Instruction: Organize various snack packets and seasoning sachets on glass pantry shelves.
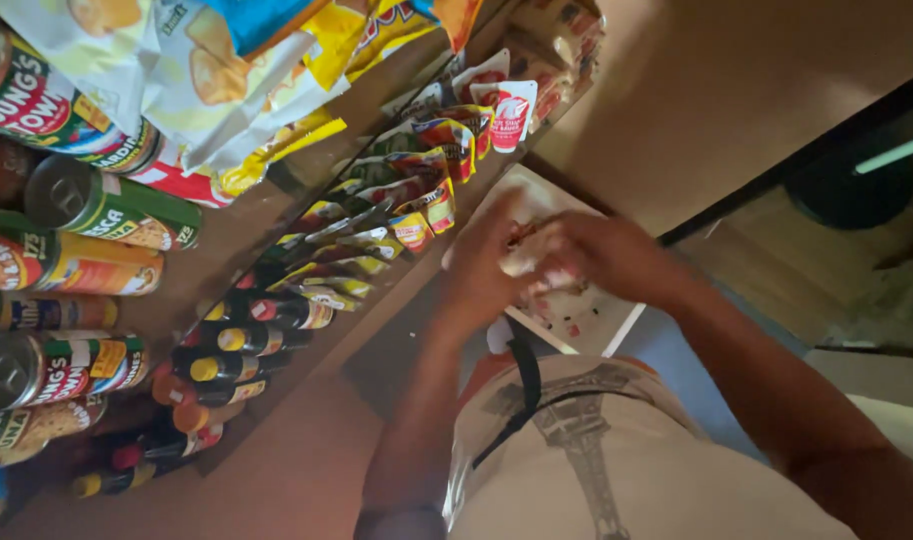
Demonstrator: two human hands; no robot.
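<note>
- Your white shirt [616, 470] with a grey tower print fills the bottom, nearest the lens; a black strap [521, 385] crosses it.
- Both hands meet over a white tray [601, 310] on the brown counter [296, 470].
- Left hand [481, 265] and right hand [601, 255] are curled together around a small pale packet [524, 255] with red marks; blurred, so the exact grip is unclear.
- Tray's bare part shows small red bits, too blurred to count.
- Tins [66, 365] stacked at left, at least 7 in view.
- Dark bottles [246, 340] with yellow and orange caps lie in a row, roughly 8.
- Sauce sachets [416, 190] hang in a strip beside them; snack bags [226, 70] above.
- Tan wall [736, 90] behind, dark glass pane [856, 230] at right.
</note>
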